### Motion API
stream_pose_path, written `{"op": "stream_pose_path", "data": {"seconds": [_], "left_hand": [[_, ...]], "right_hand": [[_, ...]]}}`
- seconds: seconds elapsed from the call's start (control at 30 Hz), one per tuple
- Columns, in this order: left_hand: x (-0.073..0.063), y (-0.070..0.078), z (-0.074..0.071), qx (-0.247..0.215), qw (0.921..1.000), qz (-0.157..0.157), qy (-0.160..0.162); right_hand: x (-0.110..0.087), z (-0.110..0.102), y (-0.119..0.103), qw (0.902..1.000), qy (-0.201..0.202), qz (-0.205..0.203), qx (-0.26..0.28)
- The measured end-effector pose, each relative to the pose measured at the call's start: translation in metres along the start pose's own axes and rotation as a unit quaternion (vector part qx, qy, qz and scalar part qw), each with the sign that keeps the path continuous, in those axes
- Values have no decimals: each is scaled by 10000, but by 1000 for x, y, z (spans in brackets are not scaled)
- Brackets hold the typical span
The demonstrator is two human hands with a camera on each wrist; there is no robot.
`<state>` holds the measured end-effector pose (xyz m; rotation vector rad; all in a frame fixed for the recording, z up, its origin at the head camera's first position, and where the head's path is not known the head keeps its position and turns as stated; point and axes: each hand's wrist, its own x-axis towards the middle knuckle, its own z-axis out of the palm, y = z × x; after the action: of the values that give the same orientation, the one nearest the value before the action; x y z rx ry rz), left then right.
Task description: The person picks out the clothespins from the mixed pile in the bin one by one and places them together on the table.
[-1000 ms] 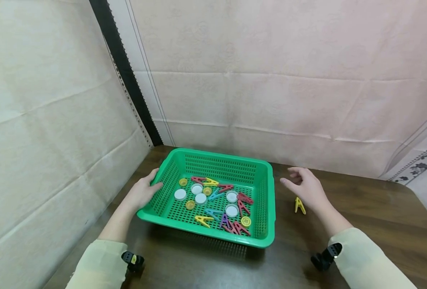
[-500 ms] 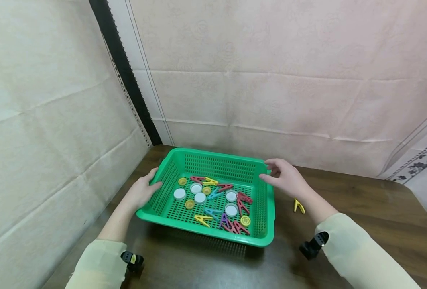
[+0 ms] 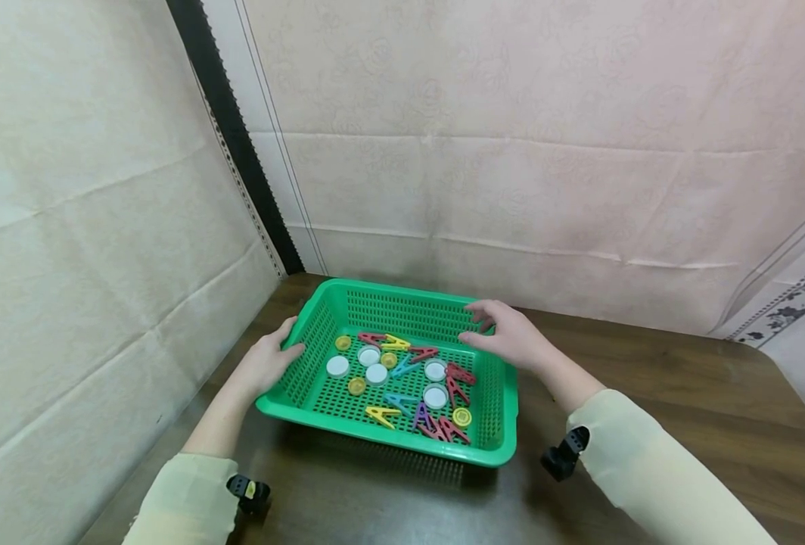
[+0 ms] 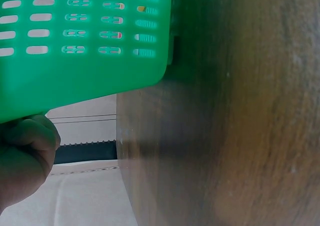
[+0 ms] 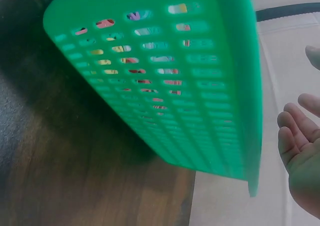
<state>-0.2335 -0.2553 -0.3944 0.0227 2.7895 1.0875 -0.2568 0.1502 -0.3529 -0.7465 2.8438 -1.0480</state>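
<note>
Pale cloth (image 3: 498, 189) hangs behind the brown wooden table (image 3: 682, 409), where the green basket (image 3: 509, 409) stands close to the table's far left corner. My left hand (image 3: 266, 362) grips the basket's left edge, with the thumb on the inner side. My right hand (image 3: 505, 333) is above the basket's far right corner, its thumb and fingers wide apart, and I see nothing between them. A purple clip (image 3: 421, 416) lies toward the near edge, a white cap (image 3: 337, 366) toward the left edge. I judge that no piece is yet taken up.
</note>
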Motion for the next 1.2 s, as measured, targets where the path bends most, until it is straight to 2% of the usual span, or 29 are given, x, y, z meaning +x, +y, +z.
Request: {"op": "stream_pose_path", "data": {"seconds": [0.23, 0.73, 1.2], "left_hand": [[0, 0, 0, 15, 10000, -11, 8], [0, 2, 0, 50, 10000, 35, -7], [-1, 0, 0, 134, 9999, 56, 10]], "right_hand": [[7, 2, -11, 9997, -186, 124, 56], [20, -1, -26, 9997, -247, -47, 57], [25, 9, -23, 9991, -322, 125, 259]]}}
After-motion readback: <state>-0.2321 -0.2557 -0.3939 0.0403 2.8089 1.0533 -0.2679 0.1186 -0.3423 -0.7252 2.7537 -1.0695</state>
